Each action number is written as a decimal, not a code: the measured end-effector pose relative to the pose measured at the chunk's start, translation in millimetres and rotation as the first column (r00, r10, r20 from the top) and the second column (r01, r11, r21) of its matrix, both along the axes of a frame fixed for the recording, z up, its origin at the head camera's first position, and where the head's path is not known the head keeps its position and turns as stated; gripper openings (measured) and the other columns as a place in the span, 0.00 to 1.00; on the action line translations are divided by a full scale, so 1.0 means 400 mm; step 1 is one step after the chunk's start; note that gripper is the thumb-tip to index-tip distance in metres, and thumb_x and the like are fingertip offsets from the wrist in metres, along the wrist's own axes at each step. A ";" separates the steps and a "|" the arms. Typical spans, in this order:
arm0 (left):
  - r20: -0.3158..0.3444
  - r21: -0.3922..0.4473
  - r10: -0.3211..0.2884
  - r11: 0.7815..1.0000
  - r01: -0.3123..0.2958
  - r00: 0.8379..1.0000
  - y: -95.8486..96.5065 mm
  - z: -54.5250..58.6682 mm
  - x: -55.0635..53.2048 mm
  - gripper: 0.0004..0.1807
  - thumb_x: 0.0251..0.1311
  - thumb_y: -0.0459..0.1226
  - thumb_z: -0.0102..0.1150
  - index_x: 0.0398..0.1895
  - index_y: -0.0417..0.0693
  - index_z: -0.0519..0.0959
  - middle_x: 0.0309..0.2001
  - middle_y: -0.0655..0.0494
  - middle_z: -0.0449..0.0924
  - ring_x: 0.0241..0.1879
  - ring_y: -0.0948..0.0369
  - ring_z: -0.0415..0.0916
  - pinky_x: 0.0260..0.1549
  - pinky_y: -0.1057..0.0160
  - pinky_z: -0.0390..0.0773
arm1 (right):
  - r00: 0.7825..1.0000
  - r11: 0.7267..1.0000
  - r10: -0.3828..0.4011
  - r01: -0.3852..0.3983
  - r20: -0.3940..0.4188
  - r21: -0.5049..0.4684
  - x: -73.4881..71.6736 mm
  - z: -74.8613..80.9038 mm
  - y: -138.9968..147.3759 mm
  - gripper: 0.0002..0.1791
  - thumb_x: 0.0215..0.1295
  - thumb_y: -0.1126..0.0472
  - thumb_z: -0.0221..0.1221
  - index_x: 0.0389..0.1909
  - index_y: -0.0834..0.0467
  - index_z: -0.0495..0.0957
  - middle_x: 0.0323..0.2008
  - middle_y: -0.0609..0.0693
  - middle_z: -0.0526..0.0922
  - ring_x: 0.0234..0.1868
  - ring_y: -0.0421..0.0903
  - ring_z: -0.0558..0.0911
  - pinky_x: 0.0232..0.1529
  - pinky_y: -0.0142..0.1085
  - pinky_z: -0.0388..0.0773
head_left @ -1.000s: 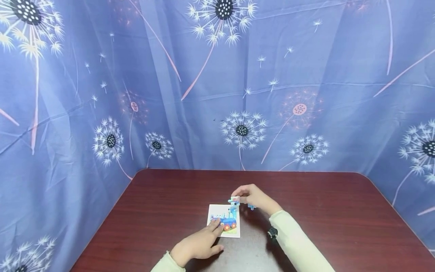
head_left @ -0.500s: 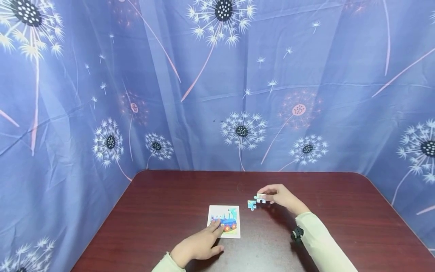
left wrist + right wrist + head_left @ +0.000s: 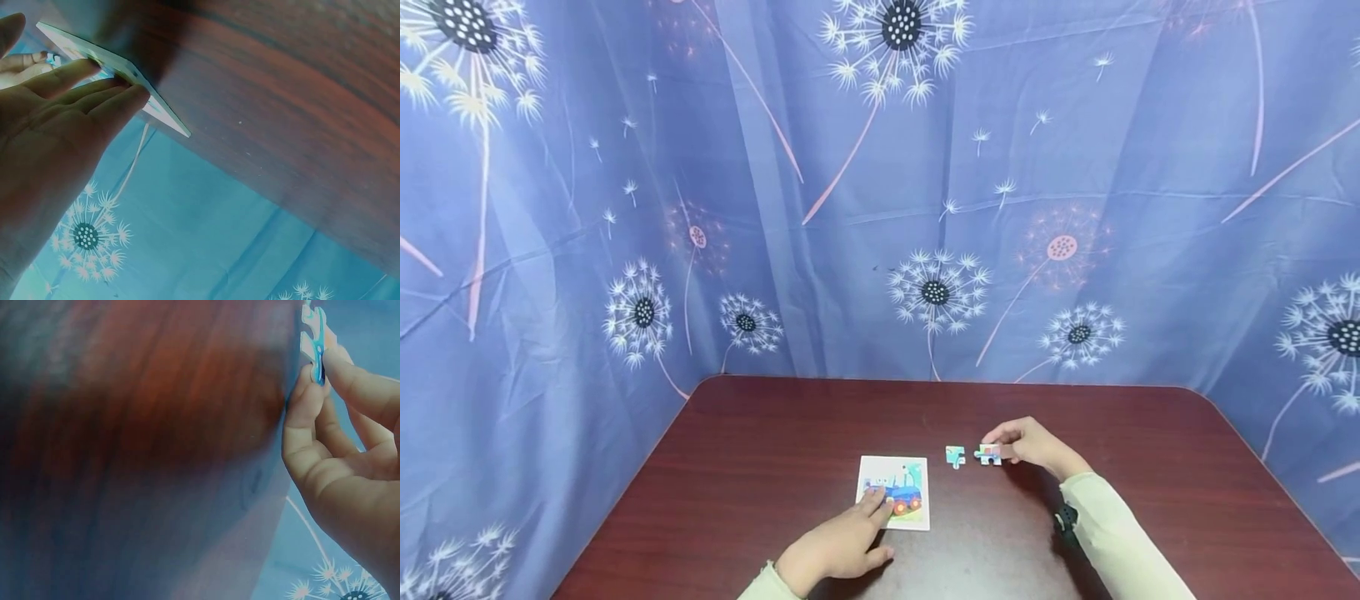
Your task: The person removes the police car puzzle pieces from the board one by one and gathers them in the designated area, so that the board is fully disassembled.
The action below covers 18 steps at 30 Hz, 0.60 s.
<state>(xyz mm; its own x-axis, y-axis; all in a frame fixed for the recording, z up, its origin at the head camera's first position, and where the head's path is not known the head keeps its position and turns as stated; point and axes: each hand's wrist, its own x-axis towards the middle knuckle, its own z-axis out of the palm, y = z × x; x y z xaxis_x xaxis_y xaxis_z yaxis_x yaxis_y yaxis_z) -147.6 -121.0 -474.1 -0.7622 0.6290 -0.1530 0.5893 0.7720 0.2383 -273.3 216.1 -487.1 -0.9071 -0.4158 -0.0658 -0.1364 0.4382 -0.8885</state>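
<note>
A small square picture board [image 3: 906,472] with a blue tractor lies mid-table. My left hand [image 3: 838,537] rests its outstretched fingertips on the board's lower left part, covering some of the picture. In the left wrist view the board [image 3: 165,115] shows edge-on under those fingers. Right of the board, my right hand [image 3: 1033,442] pinches a jigsaw piece [image 3: 989,454] between thumb and fingers. The right wrist view shows this piece [image 3: 317,344] gripped by its edge, with blue and orange print. Between board and held piece lies another jigsaw piece [image 3: 955,456], light blue.
The dark red-brown table [image 3: 760,450] has its far edge against a blue curtain [image 3: 850,292] with dandelion print. The curtain also runs along the left and right sides. A black band [image 3: 1065,518] sits on the right wrist over the pale sleeve.
My right hand has moved right from the board's top right corner, past the loose piece, with its jigsaw piece now turned and lower. My left hand has stayed on the board.
</note>
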 end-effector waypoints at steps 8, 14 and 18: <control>-0.006 -0.028 0.004 1.000 -0.004 1.000 0.003 0.004 0.000 0.36 0.66 0.50 0.54 0.69 0.37 0.63 0.70 0.37 0.57 0.70 0.46 0.55 0.64 0.52 0.64 | 0.997 0.998 -0.049 0.051 -0.053 0.045 0.003 -0.008 -0.012 0.08 0.58 0.73 0.60 0.39 0.67 0.83 0.29 0.54 0.84 0.24 0.43 0.72 0.25 0.36 0.73; 0.001 -0.024 0.006 1.000 -0.006 1.000 0.004 0.001 0.001 0.36 0.65 0.50 0.54 0.70 0.38 0.63 0.71 0.37 0.57 0.71 0.46 0.55 0.64 0.52 0.64 | 0.995 0.995 -0.048 0.056 -0.084 0.087 0.006 -0.009 -0.013 0.07 0.56 0.73 0.62 0.36 0.68 0.84 0.27 0.53 0.83 0.22 0.42 0.71 0.23 0.34 0.71; -0.010 -0.018 0.002 1.000 -0.003 1.000 0.004 0.004 -0.002 0.35 0.65 0.49 0.55 0.69 0.37 0.63 0.70 0.36 0.57 0.70 0.46 0.55 0.64 0.51 0.64 | 0.994 0.995 -0.041 0.050 -0.103 0.083 0.001 -0.006 -0.013 0.07 0.54 0.72 0.63 0.35 0.68 0.84 0.27 0.54 0.83 0.22 0.41 0.71 0.22 0.33 0.71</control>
